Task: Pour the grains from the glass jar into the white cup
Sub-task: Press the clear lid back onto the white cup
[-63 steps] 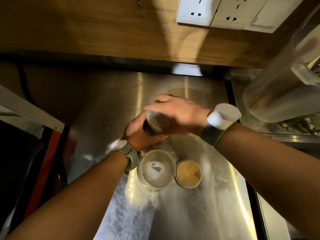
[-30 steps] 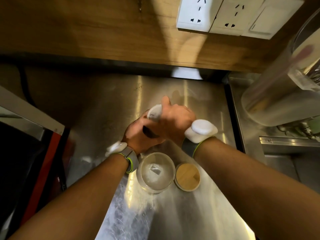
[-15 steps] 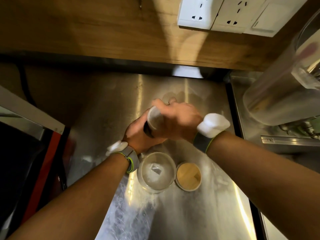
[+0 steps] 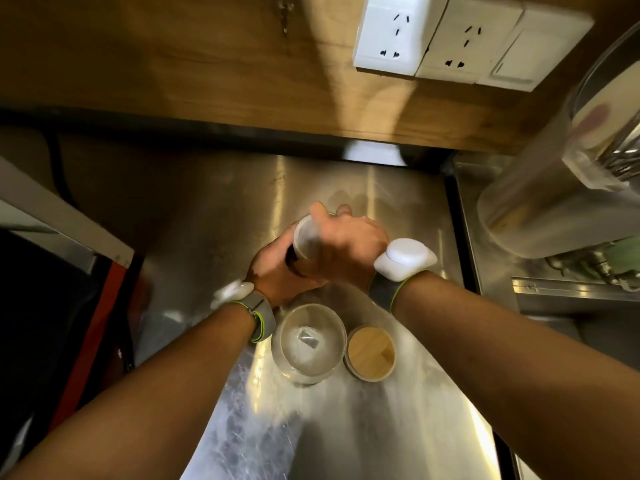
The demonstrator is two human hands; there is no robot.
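My right hand is closed around a whitish cup, held tilted on its side above the steel counter. My left hand sits right under it, wrapped around a dark vessel that is mostly hidden by my fingers. Both hands touch each other. Nearer to me, a clear glass jar stands upright and open on the counter, with only a small pale packet on its bottom. A round wooden lid lies flat just right of the jar.
A wooden wall panel with white sockets rises behind the counter. A large clear container leans in at the right over a steel sink area. At the left, the counter ends at a dark gap.
My right hand has rolled over the vessel in my left hand and shifted slightly back and right; the whitish cup's round face now shows. The jar and lid have stayed put.
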